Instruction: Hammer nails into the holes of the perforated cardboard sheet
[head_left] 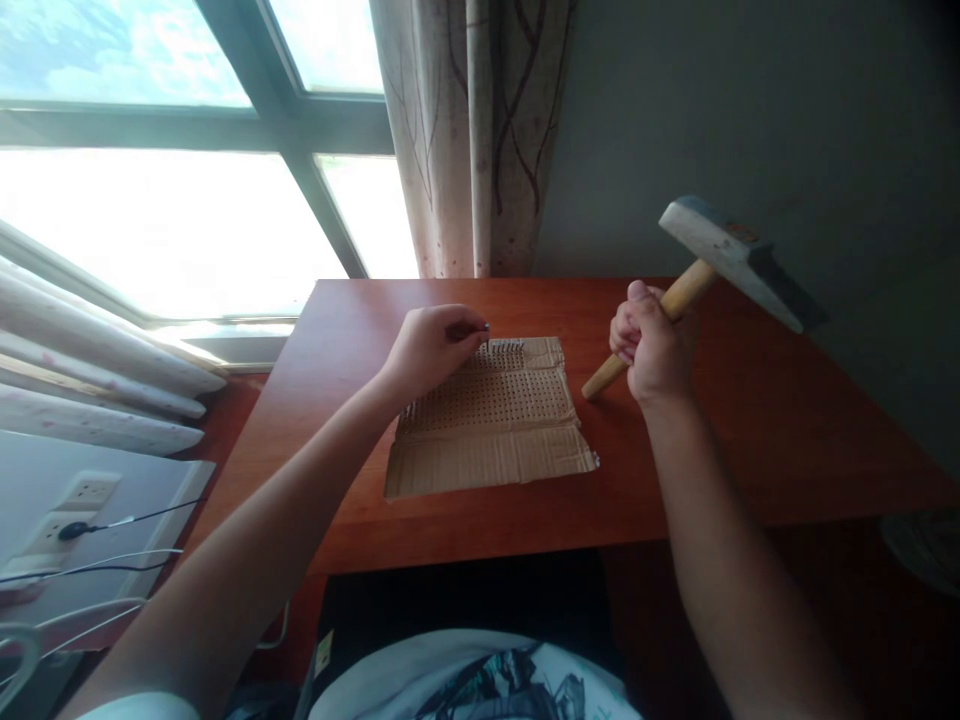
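A torn piece of brown cardboard [491,440] lies on a reddish wooden desk [750,440], its upper half dotted with rows of small holes and a short row of nails along its far edge. My left hand [431,350] rests at the cardboard's far left corner, fingers pinched on a small nail [480,327]. My right hand [652,345] is closed in a fist around the wooden handle of a hammer [739,262], whose grey metal head is raised above the desk to the right of the cardboard.
A patterned curtain [480,130] hangs behind the desk beside a bright window [150,220]. A grey wall is at the right. At the lower left are a wall socket [71,505] with cables and pale rolled fabric [82,380].
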